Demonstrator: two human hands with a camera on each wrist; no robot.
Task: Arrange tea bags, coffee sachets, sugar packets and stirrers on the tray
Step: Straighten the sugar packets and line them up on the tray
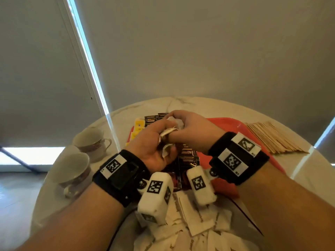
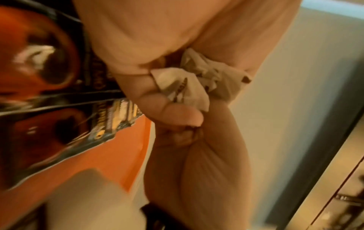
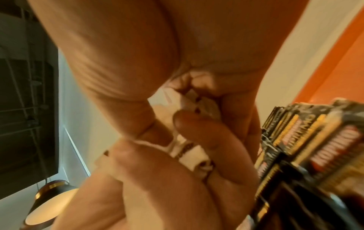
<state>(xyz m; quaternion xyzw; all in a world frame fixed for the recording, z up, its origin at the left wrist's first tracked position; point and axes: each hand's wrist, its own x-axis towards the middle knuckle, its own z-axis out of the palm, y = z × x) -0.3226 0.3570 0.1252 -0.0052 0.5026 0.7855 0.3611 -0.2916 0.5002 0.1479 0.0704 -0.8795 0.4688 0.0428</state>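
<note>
While grey blinds fill the upper half of the head view, with bright window strips at upper left and far right, a round pale marble worktop [image 1: 181, 104] curves across the middle of the frame. At left on it stand two teacups [image 1: 90, 140], one nearer the lower left. At right centre lies a fan of wooden stirrers [image 1: 275, 138], just beside the red tray [image 1: 235, 127]. On that tray, dark coffee sachets [image 1: 188, 154] sit in rows under the hands, and yellow tea bags [image 1: 138, 126] line its left end. White sugar packets [image 1: 199, 227] are heaped loose on the worktop at bottom centre, near the tray's close edge. Over the tray, both hands meet: the left hand [image 1: 152, 147] has its fingers curled round a crumpled bunch of white packets [image 2: 189, 87], and the right hand [image 1: 194, 129] pinches the same bunch [image 3: 189, 154] from above with thumb and fingertips. Both wrists wear black bands carrying white marker blocks.
</note>
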